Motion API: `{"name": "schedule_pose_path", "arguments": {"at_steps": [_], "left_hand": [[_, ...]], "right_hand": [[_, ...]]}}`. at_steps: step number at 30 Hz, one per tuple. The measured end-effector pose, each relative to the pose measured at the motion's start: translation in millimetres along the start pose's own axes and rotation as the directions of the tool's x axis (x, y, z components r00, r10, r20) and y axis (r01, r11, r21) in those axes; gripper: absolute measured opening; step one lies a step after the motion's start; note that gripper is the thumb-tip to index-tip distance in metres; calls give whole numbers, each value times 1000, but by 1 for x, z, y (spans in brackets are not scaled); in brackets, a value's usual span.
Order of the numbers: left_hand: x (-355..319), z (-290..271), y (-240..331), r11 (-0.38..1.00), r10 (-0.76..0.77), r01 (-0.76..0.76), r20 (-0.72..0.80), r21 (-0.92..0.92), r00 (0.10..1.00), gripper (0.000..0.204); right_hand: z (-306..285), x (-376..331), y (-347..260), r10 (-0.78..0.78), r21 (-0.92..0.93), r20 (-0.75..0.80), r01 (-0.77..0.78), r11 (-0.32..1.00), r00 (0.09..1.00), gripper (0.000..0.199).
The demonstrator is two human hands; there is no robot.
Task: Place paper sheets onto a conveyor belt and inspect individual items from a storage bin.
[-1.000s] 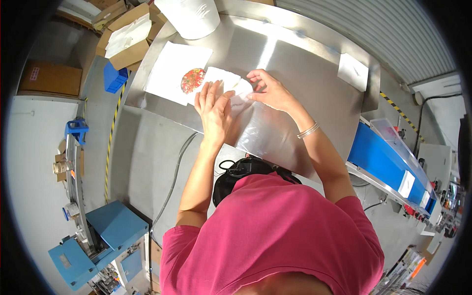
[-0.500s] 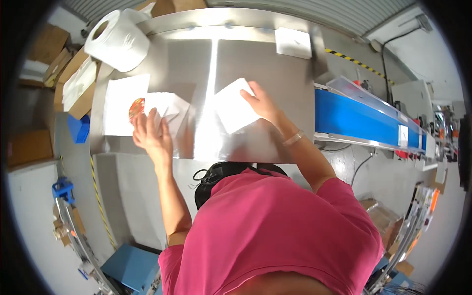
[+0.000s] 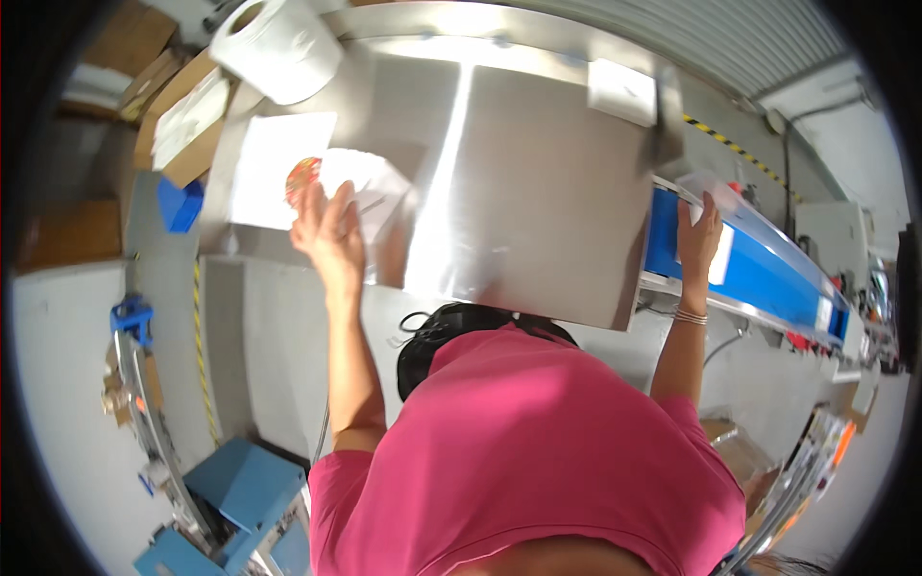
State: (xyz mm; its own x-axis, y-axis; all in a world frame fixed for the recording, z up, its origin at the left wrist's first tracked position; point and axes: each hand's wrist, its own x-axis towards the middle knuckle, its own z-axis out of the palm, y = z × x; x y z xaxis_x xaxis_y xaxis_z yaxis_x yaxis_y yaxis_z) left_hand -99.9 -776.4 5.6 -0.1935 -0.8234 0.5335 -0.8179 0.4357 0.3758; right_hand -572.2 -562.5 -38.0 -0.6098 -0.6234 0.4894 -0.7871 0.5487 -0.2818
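Note:
My left hand (image 3: 329, 230) rests with fingers spread at the edge of a white paper packet (image 3: 367, 182) on the steel table. Beside its fingertips is a round patch with a red, multicoloured pattern (image 3: 303, 177), partly covered. A white sheet or stack (image 3: 264, 173) lies under and left of it. My right hand (image 3: 700, 240) reaches past the table's right edge, over the blue conveyor belt (image 3: 759, 280). A flat white packet (image 3: 721, 255) is under that hand, showing beside the palm and between thumb and fingers. The fingers' underside is hidden.
A large white roll (image 3: 279, 60) stands at the table's back left corner, near open cardboard boxes (image 3: 182, 144). A white box (image 3: 621, 91) sits at the back right of the steel table (image 3: 547, 202). A clear guard (image 3: 735, 206) runs along the belt's far side.
My right hand has carried the white packet from the table's middle rightward to the belt. My left hand stays at the other packet. The whole view has shifted slightly.

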Motion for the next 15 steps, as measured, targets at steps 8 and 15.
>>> {"name": "schedule_pose_path", "arguments": {"at_steps": [8, 15], "left_hand": [[-4, -5, 12, 998, -58, 58, 3, -33, 998, 28], [-1, -9, 10, 999, 11, -9, 32, -43, 999, 26]], "right_hand": [[42, -17, -256, -515, 792, 566, -252, 556, 644, 48], [85, -2, -351, -800, 899, 435, -161, 406, 414, 46]]}}
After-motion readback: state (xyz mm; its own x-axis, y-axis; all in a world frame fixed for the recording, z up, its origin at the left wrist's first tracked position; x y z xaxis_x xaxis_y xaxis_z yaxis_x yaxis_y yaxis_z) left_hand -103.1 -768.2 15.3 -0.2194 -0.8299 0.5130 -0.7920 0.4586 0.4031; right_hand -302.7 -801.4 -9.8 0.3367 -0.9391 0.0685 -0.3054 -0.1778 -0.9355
